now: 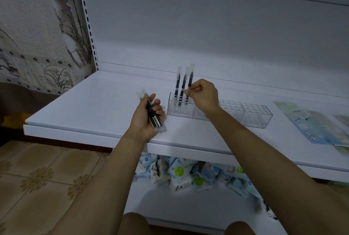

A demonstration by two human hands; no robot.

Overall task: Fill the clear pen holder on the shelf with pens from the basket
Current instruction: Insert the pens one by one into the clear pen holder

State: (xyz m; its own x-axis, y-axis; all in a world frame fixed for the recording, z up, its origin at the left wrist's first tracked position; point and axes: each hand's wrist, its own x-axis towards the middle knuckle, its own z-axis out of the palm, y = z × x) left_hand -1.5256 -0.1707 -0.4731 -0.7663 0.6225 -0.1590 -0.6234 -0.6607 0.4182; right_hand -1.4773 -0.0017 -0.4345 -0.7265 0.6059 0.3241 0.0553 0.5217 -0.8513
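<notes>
Left hand: I am holding my left hand (pixel 146 119) above the front edge of the shelf, at nine o'clock of the holder. Its fingers (pixel 159 111) are curling round a bundle of pens (pixel 152 113) with black barrels and clear caps.
Right hand: my right hand (pixel 204 95) is hovering over the holder. Its thumb and forefinger are pinching one pen (pixel 190 81) upright, with the lower end down in the holder's left section.
Clear pen holder (pixel 245 114): it is sitting on the white shelf (pixel 90 106). Two pens (pixel 177 85) are standing in its left end, just at nine o'clock of the pinched pen.
Writing: the pale strips on the bundled pens are too small for me to read. The flat blue-green packets (pixel 311 127) at three o'clock of the holder are showing print that is blurred.
Lower shelf (pixel 188 206): small packs (pixel 179 170) with green round faces are lying in a heap.
Room: tan patterned floor tiles (pixel 37 174) are showing at seven o'clock. Wallpaper (pixel 56 17) with ink bamboo is showing at ten o'clock, beside a slotted upright (pixel 86 13).
</notes>
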